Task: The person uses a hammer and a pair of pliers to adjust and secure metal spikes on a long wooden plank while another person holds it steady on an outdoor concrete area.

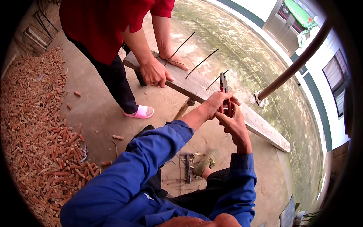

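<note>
The left grip (pixel 214 103) is pinching a pair of red-handled pliers (pixel 224 84) high on the handles, and the right grip (pixel 236 123) is curling around the lower ends, so neither is lying spread. The pliers are pointing up and away over a long wooden worktop (pixel 261 125), their dark head sitting right by the nearest of 3 thin dark rods (pixel 202 63) that are sticking up from it at a slant. Whether the jaws are biting that rod or only passing in front of it, I cannot tell.

A co-worker (pixel 109 30) is leaning over the left end, a bent hand (pixel 154 72) holding the near edge and a flatter hand (pixel 167 56) pressing on top. A firm press like that is probably helping.

Good handling is likely calling for the rod seated deep in the jaws, near the pivot, with the squeeze coming from the handle ends for more leverage. Fingers are safest resting outside the gap between the handles, and faces well away from the rod tips. A hammer-like tool (pixel 188 168) is lying on the ground (pixel 102 117) near the person's shoe (pixel 208 162).
</note>
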{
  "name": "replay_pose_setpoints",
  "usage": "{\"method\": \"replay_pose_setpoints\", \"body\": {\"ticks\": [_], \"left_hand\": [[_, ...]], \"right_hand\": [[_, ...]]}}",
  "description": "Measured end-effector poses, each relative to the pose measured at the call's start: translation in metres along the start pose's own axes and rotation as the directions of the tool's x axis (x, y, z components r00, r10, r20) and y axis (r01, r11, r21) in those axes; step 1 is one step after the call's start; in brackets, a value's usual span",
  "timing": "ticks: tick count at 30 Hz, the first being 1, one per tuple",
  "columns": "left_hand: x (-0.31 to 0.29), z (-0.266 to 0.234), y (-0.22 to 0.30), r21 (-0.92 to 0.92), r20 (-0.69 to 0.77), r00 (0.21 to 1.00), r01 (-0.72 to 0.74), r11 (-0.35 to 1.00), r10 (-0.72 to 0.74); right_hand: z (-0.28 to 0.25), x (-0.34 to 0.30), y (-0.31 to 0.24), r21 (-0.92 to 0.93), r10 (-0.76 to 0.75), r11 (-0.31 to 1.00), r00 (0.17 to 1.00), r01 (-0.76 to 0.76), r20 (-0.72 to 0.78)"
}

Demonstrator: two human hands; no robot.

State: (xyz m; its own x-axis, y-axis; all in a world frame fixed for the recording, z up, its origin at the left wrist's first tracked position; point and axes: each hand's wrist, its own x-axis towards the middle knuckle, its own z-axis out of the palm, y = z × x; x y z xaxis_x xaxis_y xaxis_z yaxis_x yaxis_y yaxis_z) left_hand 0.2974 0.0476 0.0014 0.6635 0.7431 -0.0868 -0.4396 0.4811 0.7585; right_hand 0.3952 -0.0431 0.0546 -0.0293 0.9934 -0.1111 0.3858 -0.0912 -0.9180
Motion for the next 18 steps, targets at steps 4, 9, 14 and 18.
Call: {"method": "replay_pose_setpoints", "body": {"ticks": [4, 9, 14, 18], "left_hand": [[-0.005, 0.006, 0.007, -0.125, -0.018, 0.998, 0.061, 0.990, -0.064], [0.002, 0.001, 0.012, -0.087, -0.038, 0.994, 0.096, 0.992, -0.100], [-0.002, 0.004, 0.013, 0.035, -0.051, 0.992, 0.113, 0.993, -0.111], [-0.004, 0.009, 0.014, 0.000, -0.037, 0.990, 0.139, 0.990, -0.139]], "right_hand": [[-0.009, -0.007, 0.022, 0.546, -0.001, 0.837, 0.998, -0.031, 0.058], [-0.011, 0.006, 0.047, 0.636, -0.062, 0.771, 0.997, 0.019, 0.046], [-0.010, 0.001, 0.047, 0.645, -0.061, 0.763, 0.998, 0.028, 0.029], [-0.005, -0.009, 0.037, 0.655, -0.033, 0.755, 0.999, 0.032, -0.010]]}}
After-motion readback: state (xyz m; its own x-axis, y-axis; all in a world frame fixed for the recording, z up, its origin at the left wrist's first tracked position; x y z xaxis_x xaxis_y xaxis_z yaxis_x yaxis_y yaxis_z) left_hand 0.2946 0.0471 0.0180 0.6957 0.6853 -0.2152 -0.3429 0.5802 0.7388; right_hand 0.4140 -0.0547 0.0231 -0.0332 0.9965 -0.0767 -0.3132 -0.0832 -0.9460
